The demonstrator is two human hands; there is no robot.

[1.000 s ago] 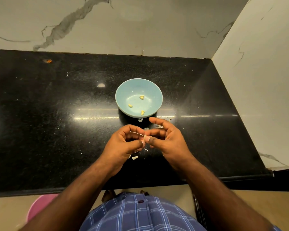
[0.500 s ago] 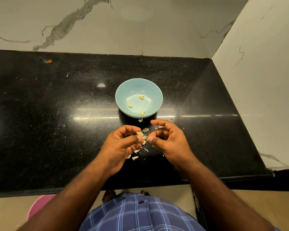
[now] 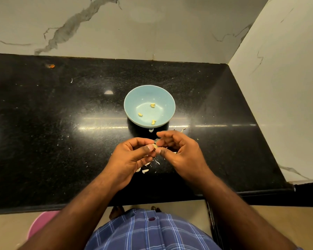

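Both hands meet over the near middle of the black counter (image 3: 61,123). My left hand (image 3: 132,157) pinches a small pale clove (image 3: 154,146) between thumb and curled fingers. My right hand (image 3: 181,152) sets its thumb tip against the same clove, fingers curled over it. The clove is held above the counter, just near of the blue bowl (image 3: 129,105). The bowl contains three yellowish peeled pieces (image 3: 152,105), lying apart. Loose white skins (image 3: 145,171) lie on the counter beneath my hands.

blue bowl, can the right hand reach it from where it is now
Probably yes. The blue bowl sits just beyond the right hand on the counter, with only loose peel scraps between them. That hand does pinch a clove together with the left hand.
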